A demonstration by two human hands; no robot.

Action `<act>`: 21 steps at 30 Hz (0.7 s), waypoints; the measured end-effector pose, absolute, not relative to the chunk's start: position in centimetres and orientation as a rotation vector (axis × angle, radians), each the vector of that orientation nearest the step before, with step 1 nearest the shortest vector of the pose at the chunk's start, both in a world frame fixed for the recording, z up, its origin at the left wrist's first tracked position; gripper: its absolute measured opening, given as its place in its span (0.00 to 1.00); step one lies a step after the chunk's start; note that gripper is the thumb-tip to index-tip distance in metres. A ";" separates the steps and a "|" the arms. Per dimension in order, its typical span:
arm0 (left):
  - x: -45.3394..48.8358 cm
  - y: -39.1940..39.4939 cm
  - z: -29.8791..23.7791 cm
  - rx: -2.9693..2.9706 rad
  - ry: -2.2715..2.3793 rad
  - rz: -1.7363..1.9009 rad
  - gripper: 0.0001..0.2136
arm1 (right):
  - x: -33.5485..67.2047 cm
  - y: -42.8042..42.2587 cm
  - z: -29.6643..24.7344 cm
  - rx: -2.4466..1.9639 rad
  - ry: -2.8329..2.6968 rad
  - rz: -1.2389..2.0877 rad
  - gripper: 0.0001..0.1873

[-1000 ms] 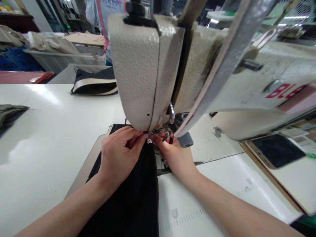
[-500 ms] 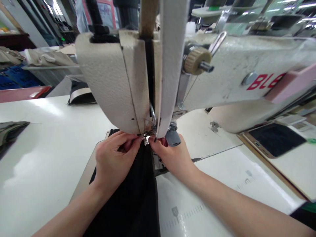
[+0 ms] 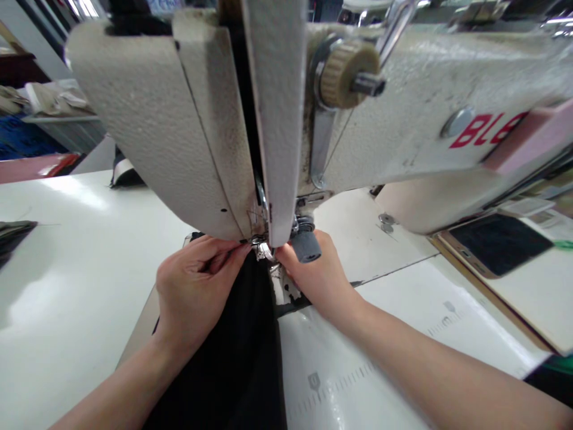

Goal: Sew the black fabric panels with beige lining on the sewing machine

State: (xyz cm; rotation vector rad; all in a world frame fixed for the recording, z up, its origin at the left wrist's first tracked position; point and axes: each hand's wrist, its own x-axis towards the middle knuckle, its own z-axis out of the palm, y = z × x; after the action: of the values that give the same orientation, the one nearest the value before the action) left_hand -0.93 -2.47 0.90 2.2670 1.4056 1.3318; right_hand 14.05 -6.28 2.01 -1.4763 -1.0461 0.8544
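A white sewing machine (image 3: 134, 113) fills the upper middle. Its metal presser foot (image 3: 261, 254) sits between my two hands. My left hand (image 3: 194, 292) is closed, thumb and forefinger pinched together just left of the foot; what lies in the pinch is too small to make out. Black cloth (image 3: 228, 364) runs beneath my left hand and wrist toward me. My right hand (image 3: 320, 275) is curled at the right of the foot, its fingertips partly hidden behind the machine's head and a grey knob (image 3: 307, 246). Whatever it pinches cannot be seen.
The white table (image 3: 58, 286) spreads to the left, with dark cloth pieces (image 3: 15, 239) at its edge. A phone (image 3: 501, 245) lies at right on a board. A grey bin (image 3: 67, 131) with pale cloth stands back left. The ruler-marked surface (image 3: 353, 370) lies front right.
The view has come closer to the machine, whose head now looms larger and further left. Both hands stay by the presser foot; less of the right fingertips shows.
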 end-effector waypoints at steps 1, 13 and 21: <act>-0.9 -2.4 0.9 2.256 1.409 1.322 0.07 | 14.0 -6.3 2.0 -1.479 -1.043 0.855 0.11; -1.0 -2.6 0.8 2.013 1.491 1.255 0.04 | 14.2 -6.2 2.2 -1.496 -1.085 0.843 0.12; -0.8 -2.6 0.9 2.014 1.533 1.249 0.06 | 14.3 -6.1 2.1 -1.516 -1.154 0.822 0.11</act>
State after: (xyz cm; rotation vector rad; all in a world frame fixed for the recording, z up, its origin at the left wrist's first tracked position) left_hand -0.75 -2.64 0.92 2.0145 1.5331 1.2485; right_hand 14.28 -6.08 2.09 -1.5157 -1.1539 0.8225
